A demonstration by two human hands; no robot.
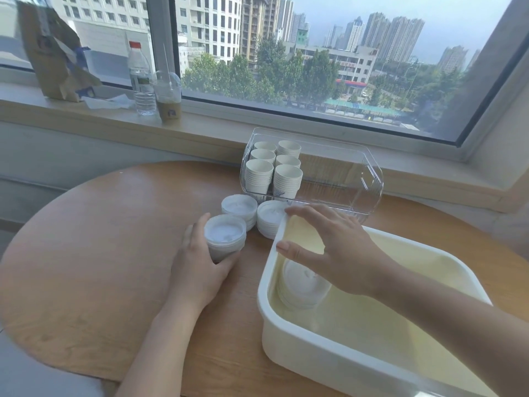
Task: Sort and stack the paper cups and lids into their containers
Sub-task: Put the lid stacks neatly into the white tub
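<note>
White lids: our left hand (pixel 200 262) grips 1 stack (pixel 225 237) on the wooden table (pixel 100 239), while our right hand (pixel 335 247) hovers spread above another stack (pixel 300 285) in the cream tub (pixel 329 359).

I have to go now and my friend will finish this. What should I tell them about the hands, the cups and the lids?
Left hand grips a stack of white plastic lids on the round wooden table.
Right hand is open, over the cream plastic tub.
Done: stacks of white paper cups stand in the clear plastic box; one lid stack sits in the tub.
Left: move the gripped stack and the two other lid stacks on the table into the tub.
</note>
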